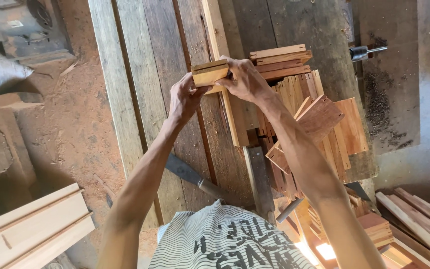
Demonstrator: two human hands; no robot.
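- Both my hands are up over the bench (140,74), pinching the same little stack of short wood pieces (209,73). Looks like two or three thin, light-coloured blocks held flush together.
- My left hand (185,97) is curled around the near left end of the stack, fingers closed tight on it from underneath and the side.
- My right hand (245,79) is clamped on the right end, thumb side over the top, also fully closed on the wood. So the stack is in the air, off the bench, between my two hands.
- As for progress, I'd guess I'm somewhere mid-way: there's a neat stacked bundle (280,61) just behind my right hand, and a bigger loose heap of reddish cut pieces (324,124) leaning and lying every which way to the right. Sorted part small, messy part big, so plenty left to go through by the look of it.
- A long pale wooden strip (222,74) runs along the bench right under what I'm holding.
- A big blade with a metal handle (192,174) lies on the bench close to my body, not touched by either hand.
- Pale planks (31,224) sit off to my lower left, on the sawdusty floor (75,129).
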